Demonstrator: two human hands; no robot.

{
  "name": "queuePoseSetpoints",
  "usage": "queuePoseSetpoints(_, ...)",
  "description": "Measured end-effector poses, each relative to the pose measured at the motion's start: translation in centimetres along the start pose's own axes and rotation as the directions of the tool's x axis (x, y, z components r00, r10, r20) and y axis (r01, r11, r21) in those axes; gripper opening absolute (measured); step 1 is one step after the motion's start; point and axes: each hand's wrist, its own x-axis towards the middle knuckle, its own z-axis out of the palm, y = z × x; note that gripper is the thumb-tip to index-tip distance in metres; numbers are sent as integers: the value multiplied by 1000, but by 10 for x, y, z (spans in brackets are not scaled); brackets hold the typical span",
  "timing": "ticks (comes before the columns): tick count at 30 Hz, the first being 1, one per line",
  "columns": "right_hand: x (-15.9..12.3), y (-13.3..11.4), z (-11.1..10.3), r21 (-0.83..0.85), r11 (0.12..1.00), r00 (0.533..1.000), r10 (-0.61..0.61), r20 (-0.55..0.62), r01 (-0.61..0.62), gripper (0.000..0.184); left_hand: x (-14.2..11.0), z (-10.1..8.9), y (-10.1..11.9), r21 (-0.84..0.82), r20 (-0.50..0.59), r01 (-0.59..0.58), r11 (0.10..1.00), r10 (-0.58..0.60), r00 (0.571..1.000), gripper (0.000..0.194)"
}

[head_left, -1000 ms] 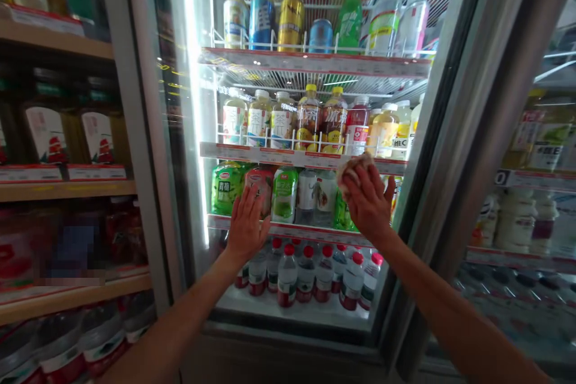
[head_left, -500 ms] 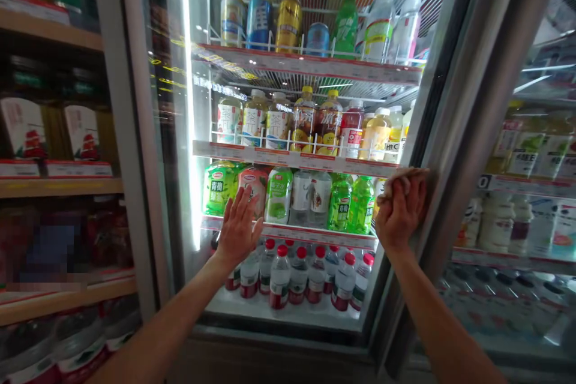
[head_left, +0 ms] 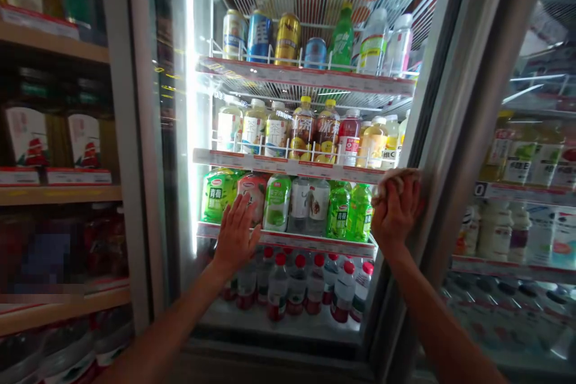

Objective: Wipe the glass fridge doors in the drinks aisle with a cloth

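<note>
A closed glass fridge door stands in front of me, its metal frame on the right. Flat against the glass, fingers stretched out, my left hand covers part of a pink-labelled bottle behind the pane. My right hand presses a crumpled pale cloth onto the glass, close to the right frame. Some of the cloth is hidden under the fingers. Behind the glass, green bottles line the shelf between my hands.
Upper fridge shelves carry drink cans and tea bottles. Red-capped bottles stand at the bottom. Wooden shelving with bottles is on the left. Another glass-fronted cooler is on the right.
The view has tilted slightly upward, so the upper shelves sit lower in the picture. Both hands stay in nearly the same places on the glass, the cloth still under the right one.
</note>
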Motion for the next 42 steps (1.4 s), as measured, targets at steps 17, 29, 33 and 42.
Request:
queuePoseSetpoints(17, 38, -29, 13, 8, 999, 999, -33, 4, 33, 47, 38, -8, -8, 28, -25, 19, 999, -19, 1000, 58)
queuePoseSetpoints(29, 43, -45, 17, 53, 997, 998, -56, 9, 56, 49, 51, -20, -27, 40, -68, 56, 998, -53, 996, 56)
queuePoseSetpoints(33, 45, -73, 25, 90, 994, 997, -69, 20, 67, 49, 54, -20, -30, 85, -55, 71, 994, -66, 996, 54)
queuePoseSetpoints(42, 50, -80, 20, 123, 972, 974, -210, 87, 198, 47, 60, -23, -31, 106, -47, 72, 992, -67, 997, 51)
